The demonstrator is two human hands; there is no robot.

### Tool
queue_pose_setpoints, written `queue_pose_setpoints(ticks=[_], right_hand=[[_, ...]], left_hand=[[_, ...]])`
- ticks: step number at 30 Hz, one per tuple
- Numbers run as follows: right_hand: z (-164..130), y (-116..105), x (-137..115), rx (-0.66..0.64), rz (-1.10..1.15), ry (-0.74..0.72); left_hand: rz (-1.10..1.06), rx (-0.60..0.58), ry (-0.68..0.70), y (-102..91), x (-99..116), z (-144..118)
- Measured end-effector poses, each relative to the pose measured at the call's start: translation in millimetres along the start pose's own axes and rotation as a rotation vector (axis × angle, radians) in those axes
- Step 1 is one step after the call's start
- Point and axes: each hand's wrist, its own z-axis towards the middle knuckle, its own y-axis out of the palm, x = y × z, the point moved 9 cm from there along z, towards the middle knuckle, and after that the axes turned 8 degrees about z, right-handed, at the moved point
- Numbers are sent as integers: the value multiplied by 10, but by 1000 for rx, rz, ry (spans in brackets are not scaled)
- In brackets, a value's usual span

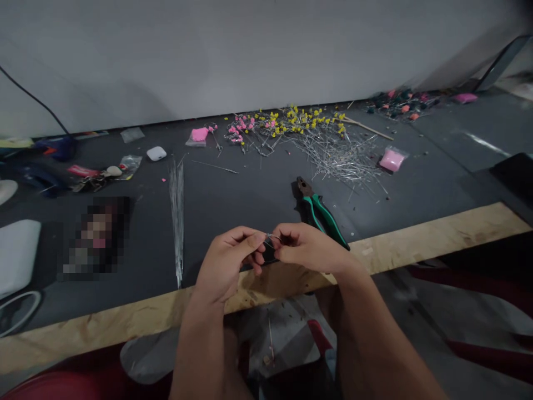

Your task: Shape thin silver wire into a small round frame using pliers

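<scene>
Close together above the table's front edge, my left hand (pixel 237 253) and my right hand (pixel 302 244) pinch a thin piece of wire (pixel 271 237) between their fingertips. The wire looks bent near the right fingers; its exact shape is too small to make out. Just behind my right hand lies a pair of pliers (pixel 325 214) with green and black handles, its jaws pointing away from me. To the left of my left hand, a bundle of straight wires (pixel 177 222) lies lengthwise on the dark table (pixel 233 194).
At the back are wires with yellow clay bits (pixel 297 119) and pink ones (pixel 241 128), beside a heap of loose wires (pixel 345 158). Pink clay packets (pixel 392 160), a white case (pixel 156 153), keys (pixel 94 179) and a stick (pixel 368 128) lie around. A wooden strip (pixel 433 233) edges the table.
</scene>
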Motion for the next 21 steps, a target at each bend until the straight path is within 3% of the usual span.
queue_pose_setpoints(ticks=[10,21], right_hand=[[-28,-8,4,13,1,23],[-8,43,28,-41,272,61]], left_hand=[[-32,-45,-38,45,-21,3],[-112,-110,-89,138,-25,-33]])
